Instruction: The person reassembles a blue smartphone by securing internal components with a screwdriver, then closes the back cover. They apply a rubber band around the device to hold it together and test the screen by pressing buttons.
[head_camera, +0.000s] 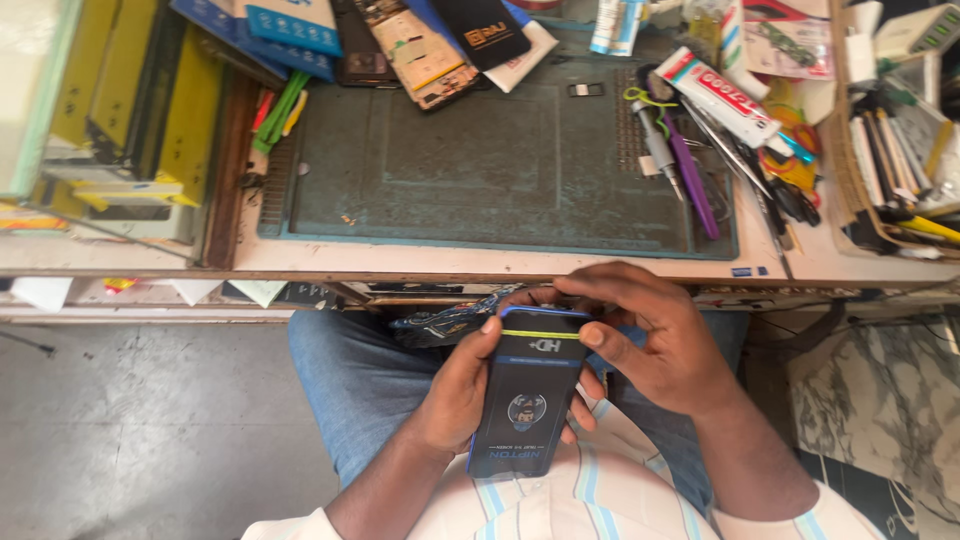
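Packet (527, 400), dark, flat and blue-edged, is held over the lap, below the bench edge (480, 265) and well apart from the mat; a yellow-green band (541, 335) is seen stretched across its upper end.

Left of the scene: yellow boxes (150, 110) are stacked beside the bench; green and red pens (278, 108) lie at the mat's left rim.

Left hand (455, 390) is cupped under the packet's left edge, thumb pressed on the upper corner, fingers wrapped behind; the packet is gripped firmly.

Centre: the green mat (500, 165) is noted on the bench, with an opened phone (425, 50) and cartons at its far side.

Right hand (655, 340) is laid over the packet's top right corner; the band appears pinched between thumb and forefinger, though the exact contact is partly hidden.

Right: a purple tool (692, 175), a white tube (720, 95) and assorted tools are heaped together.

Judgement: the band is best eased off over the short end while the packet is kept flat and steady by the left hand; a sudden release should be avoided, lest the band snap or the packet be creased.
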